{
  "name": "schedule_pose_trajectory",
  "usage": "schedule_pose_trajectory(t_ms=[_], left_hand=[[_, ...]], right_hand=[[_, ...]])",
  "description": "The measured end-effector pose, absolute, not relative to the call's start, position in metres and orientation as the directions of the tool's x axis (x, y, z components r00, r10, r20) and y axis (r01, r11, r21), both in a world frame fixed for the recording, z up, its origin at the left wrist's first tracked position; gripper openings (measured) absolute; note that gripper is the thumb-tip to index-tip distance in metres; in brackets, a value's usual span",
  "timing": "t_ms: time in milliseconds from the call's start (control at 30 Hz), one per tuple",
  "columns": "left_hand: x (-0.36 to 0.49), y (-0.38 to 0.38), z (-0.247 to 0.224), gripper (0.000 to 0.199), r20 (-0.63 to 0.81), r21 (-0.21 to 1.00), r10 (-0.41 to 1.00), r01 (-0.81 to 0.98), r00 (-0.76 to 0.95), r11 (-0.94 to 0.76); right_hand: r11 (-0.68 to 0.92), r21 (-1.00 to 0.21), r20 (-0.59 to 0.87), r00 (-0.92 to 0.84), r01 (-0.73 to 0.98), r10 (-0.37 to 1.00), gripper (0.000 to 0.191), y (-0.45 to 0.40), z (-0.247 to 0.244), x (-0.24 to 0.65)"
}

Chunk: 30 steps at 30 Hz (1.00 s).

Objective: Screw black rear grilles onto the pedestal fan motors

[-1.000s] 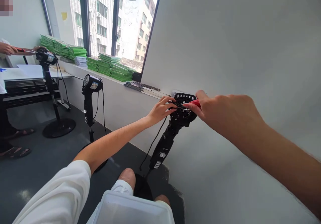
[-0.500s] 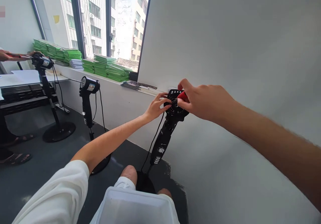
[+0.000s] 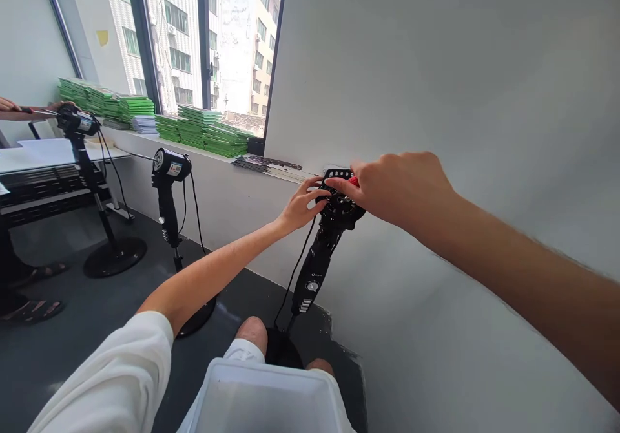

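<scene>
In front of me a black stand fan (image 3: 312,278) leans on its pole, its motor head (image 3: 341,208) uncovered, with no blades or grille on it. My left hand (image 3: 298,210) grips the left edge of that head with thumb and fingers; whether a small part is between the fingertips is hidden. My right hand (image 3: 400,178) is closed around a red-handled tool (image 3: 354,180) at the upper right of the head. Most of the tool is covered by the hand, so its exact kind is unclear. A translucent plastic box (image 3: 271,394) rests on my lap.
Another bladeless fan (image 3: 169,168) stands to the left. Beyond it, a co-worker's hand (image 3: 12,108) holds a long tool at a third fan (image 3: 75,123). Green-edged stacks (image 3: 198,129) line the window sill. A wall (image 3: 445,84) rises on the right.
My right hand has rolled over the tool: the thumb now stretches forward across the head, and less red shows. My left hand stays on the head. The view has shifted slightly.
</scene>
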<state>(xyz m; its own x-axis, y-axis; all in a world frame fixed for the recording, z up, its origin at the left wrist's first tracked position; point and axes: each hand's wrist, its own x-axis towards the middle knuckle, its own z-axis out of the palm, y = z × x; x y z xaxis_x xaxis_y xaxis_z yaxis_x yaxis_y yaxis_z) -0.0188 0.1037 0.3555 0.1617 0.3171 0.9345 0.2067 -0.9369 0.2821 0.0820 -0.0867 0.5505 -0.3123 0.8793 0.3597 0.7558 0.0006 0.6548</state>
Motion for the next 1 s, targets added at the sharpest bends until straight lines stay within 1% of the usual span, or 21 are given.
schedule_pose_trajectory(t_ms=[67,133,167,233,267,300,400,433,500,600,700,767,900,1000], left_hand=[[-0.019,0.103,0.354,0.027,0.936,0.272,0.306,0.195,0.175,-0.942],[-0.018,0.101,0.352,0.033,0.935,0.277,0.308,0.182,0.174,-0.944],[-0.018,0.1,0.351,0.035,0.934,0.285,0.315,0.179,0.168,-0.942],[-0.017,0.099,0.35,0.033,0.933,0.297,0.326,0.184,0.153,-0.937],[-0.016,0.099,0.35,0.031,0.934,0.297,0.326,0.188,0.148,-0.936],[-0.016,0.099,0.35,0.029,0.935,0.293,0.322,0.189,0.147,-0.937],[-0.016,0.098,0.351,0.029,0.936,0.285,0.315,0.185,0.161,-0.941],[-0.015,0.098,0.351,0.03,0.933,0.288,0.32,0.19,0.165,-0.939],[-0.015,0.095,0.351,0.033,0.929,0.299,0.334,0.213,0.158,-0.93],[-0.014,0.092,0.349,0.032,0.933,0.303,0.338,0.24,0.123,-0.922],[-0.014,0.093,0.347,0.027,0.944,0.285,0.314,0.226,0.102,-0.931],[-0.014,0.095,0.347,0.024,0.947,0.28,0.306,0.215,0.099,-0.936],[-0.013,0.096,0.346,0.025,0.95,0.282,0.304,0.222,0.073,-0.933],[-0.012,0.094,0.346,0.023,0.951,0.28,0.302,0.221,0.069,-0.934]], right_hand=[[0.062,0.61,0.32,-0.317,0.79,0.893,0.04,-0.086,0.551,0.083],[0.097,0.597,0.298,-0.333,0.796,0.894,0.041,-0.086,0.551,0.084],[0.086,0.61,0.303,-0.332,0.788,0.893,0.042,-0.086,0.551,0.084],[0.024,0.645,0.339,-0.313,0.764,0.887,0.049,-0.086,0.551,0.085],[-0.002,0.652,0.356,-0.304,0.758,0.884,0.053,-0.086,0.552,0.085],[-0.008,0.648,0.361,-0.298,0.762,0.884,0.054,-0.086,0.552,0.085],[0.083,0.598,0.296,-0.316,0.797,0.901,0.041,-0.085,0.553,0.086],[0.105,0.592,0.279,-0.325,0.799,0.903,0.041,-0.085,0.553,0.086],[0.088,0.622,0.288,-0.332,0.778,0.898,0.043,-0.087,0.553,0.086],[-0.001,0.666,0.35,-0.312,0.746,0.883,0.05,-0.089,0.553,0.086],[0.06,0.612,0.304,-0.306,0.788,0.902,0.036,-0.088,0.555,0.084],[0.077,0.594,0.289,-0.302,0.8,0.908,0.037,-0.087,0.555,0.083],[-0.024,0.633,0.371,-0.276,0.773,0.887,0.046,-0.088,0.554,0.083],[0.06,0.6,0.313,-0.303,0.798,0.9,0.036,-0.089,0.551,0.084]])
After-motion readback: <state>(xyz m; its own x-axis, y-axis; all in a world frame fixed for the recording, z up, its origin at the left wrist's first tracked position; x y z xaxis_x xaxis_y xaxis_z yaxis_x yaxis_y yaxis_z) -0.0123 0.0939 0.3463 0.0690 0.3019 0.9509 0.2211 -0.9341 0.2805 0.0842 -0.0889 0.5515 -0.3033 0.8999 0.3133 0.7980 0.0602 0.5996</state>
